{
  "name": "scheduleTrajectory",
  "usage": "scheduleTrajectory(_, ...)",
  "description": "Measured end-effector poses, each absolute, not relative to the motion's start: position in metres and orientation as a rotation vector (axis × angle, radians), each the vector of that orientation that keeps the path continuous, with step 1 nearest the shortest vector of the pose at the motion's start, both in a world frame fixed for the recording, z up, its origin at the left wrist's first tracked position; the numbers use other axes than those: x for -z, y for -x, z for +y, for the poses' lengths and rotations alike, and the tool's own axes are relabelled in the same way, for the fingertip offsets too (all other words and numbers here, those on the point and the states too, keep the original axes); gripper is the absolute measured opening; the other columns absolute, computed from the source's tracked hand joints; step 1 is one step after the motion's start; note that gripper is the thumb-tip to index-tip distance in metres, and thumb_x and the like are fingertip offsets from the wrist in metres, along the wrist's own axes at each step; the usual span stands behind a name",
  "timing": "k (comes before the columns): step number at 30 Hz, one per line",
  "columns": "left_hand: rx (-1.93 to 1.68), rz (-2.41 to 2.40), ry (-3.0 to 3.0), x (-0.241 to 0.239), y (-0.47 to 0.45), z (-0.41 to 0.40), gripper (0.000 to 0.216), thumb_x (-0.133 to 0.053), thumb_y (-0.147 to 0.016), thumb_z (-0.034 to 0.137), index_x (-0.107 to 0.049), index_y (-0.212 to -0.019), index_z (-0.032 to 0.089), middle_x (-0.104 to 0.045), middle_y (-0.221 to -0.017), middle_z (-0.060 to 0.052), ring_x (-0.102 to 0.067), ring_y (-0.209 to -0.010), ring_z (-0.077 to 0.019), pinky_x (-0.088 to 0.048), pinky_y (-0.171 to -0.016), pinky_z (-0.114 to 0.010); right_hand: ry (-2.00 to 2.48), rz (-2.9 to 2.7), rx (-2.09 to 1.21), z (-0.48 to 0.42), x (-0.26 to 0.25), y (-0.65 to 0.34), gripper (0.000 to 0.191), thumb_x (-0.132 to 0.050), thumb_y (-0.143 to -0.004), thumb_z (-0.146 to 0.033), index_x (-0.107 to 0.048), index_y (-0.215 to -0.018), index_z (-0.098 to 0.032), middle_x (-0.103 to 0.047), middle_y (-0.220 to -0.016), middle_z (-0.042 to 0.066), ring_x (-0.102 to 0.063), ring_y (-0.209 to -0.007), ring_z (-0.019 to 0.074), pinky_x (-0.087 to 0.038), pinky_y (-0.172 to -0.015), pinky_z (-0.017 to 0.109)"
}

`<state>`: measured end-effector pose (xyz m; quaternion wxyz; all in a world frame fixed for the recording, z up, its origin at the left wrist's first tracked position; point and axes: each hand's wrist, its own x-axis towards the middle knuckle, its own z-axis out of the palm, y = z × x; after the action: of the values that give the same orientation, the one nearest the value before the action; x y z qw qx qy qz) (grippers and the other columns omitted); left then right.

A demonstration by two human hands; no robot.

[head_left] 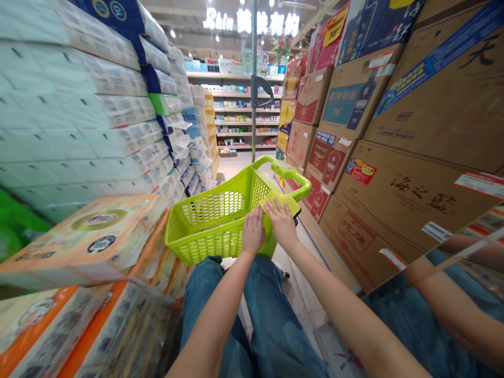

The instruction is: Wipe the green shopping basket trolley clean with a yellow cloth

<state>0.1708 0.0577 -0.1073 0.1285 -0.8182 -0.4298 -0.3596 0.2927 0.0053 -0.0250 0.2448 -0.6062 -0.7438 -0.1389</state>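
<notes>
Basket (218, 240) in the aisle (232, 170), by the person's knees (208, 278).
Right hand (281, 219) lies on a yellow pad (290, 201) below the handle (293, 175), fingers apart; left hand (253, 232) rests against the basket, fingers together.

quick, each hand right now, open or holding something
Left hand: open, fingers extended, at the rim of the green basket.
Right hand: open, laid on a yellow cloth-like piece.

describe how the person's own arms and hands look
The left hand and right hand are bare: no gloves, rings or watch can be seen. Both forearms are uncovered, with no sleeve in view. Blue denim trousers are worn.
</notes>
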Motion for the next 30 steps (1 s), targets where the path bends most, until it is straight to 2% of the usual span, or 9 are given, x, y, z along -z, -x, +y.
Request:
scheduleTrajectory(4, 1.039, -1.245, 2.382, 0.107, -0.171, 0.057, 0.078, -0.046, -0.08, 0.009, -0.024, -0.155, 0.009, -0.038, -0.159, -0.014, -0.036, -0.146, -0.0268, -0.028, -0.122, -0.045, 1.605, -2.082, 0.438, 0.005, 0.015, -0.341, 0.075, -0.036, -0.079, 0.007, -0.048, -0.147, -0.024, -0.048, -0.154, 0.002, -0.033, -0.148, 0.0202, -0.022, -0.123, 0.05)
scheduleTrajectory(9, 1.039, -1.238, 2.385, 0.106, -0.17, 0.057, 0.075, -0.045, -0.082, 0.009, -0.025, -0.155, 0.008, -0.038, -0.159, -0.013, -0.036, -0.146, -0.0266, -0.028, -0.122, -0.044, 1.767, -1.701, 0.492, 0.023, 0.001, -0.388, 0.074, -0.039, -0.078, 0.005, -0.05, -0.145, -0.023, -0.051, -0.151, 0.003, -0.032, -0.149, 0.0213, -0.021, -0.123, 0.053)
scheduleTrajectory(14, 1.051, -1.254, 2.386, 0.106, -0.17, 0.057, 0.075, -0.044, -0.083, 0.009, -0.023, -0.155, 0.008, -0.039, -0.158, -0.014, -0.036, -0.145, -0.0261, -0.028, -0.122, -0.045, 1.816, -1.569, 0.473, 0.032, 0.012, -0.35, 0.069, -0.039, -0.079, 0.003, -0.053, -0.143, -0.019, -0.052, -0.15, 0.006, -0.031, -0.149, 0.0264, -0.019, -0.122, 0.058)
scheduleTrajectory(18, 1.063, -1.252, 2.401, 0.107, -0.17, 0.057, 0.077, -0.045, -0.082, 0.009, -0.023, -0.155, 0.009, -0.04, -0.158, -0.014, -0.037, -0.145, -0.0262, -0.028, -0.122, -0.045, 1.734, -1.753, 0.459, 0.02, 0.031, -0.299, 0.07, -0.039, -0.079, 0.003, -0.051, -0.144, -0.02, -0.053, -0.15, 0.006, -0.032, -0.149, 0.0239, -0.015, -0.123, 0.055)
scheduleTrajectory(21, 1.067, -1.267, 2.398, 0.107, -0.171, 0.057, 0.079, -0.046, -0.079, 0.008, -0.025, -0.155, 0.009, -0.041, -0.157, -0.014, -0.038, -0.144, -0.027, -0.028, -0.122, -0.046, 1.686, -1.921, 0.437, 0.01, 0.036, -0.286, 0.069, -0.039, -0.082, 0.003, -0.05, -0.145, -0.022, -0.051, -0.152, 0.004, -0.034, -0.148, 0.0219, -0.018, -0.123, 0.052)
scheduleTrajectory(25, 1.07, -1.261, 2.404, 0.105, -0.17, 0.056, 0.079, -0.046, -0.08, 0.009, -0.023, -0.155, 0.01, -0.039, -0.158, -0.014, -0.037, -0.145, -0.027, -0.028, -0.122, -0.046, 1.654, -2.014, 0.487, 0.01, 0.021, -0.325, 0.068, -0.039, -0.083, 0.003, -0.052, -0.143, -0.026, -0.053, -0.15, 0.003, -0.038, -0.146, 0.0206, -0.017, -0.123, 0.053)
scheduleTrajectory(30, 1.047, -1.261, 2.415, 0.104, -0.169, 0.055, 0.08, -0.047, -0.08, 0.009, -0.021, -0.156, 0.01, -0.038, -0.159, -0.014, -0.036, -0.146, -0.0258, -0.028, -0.122, -0.045, 1.773, -1.699, 0.482, 0.032, -0.005, -0.39, 0.066, -0.043, -0.079, 0.002, -0.058, -0.137, -0.025, -0.057, -0.147, 0.002, -0.037, -0.146, 0.0207, -0.019, -0.122, 0.053)
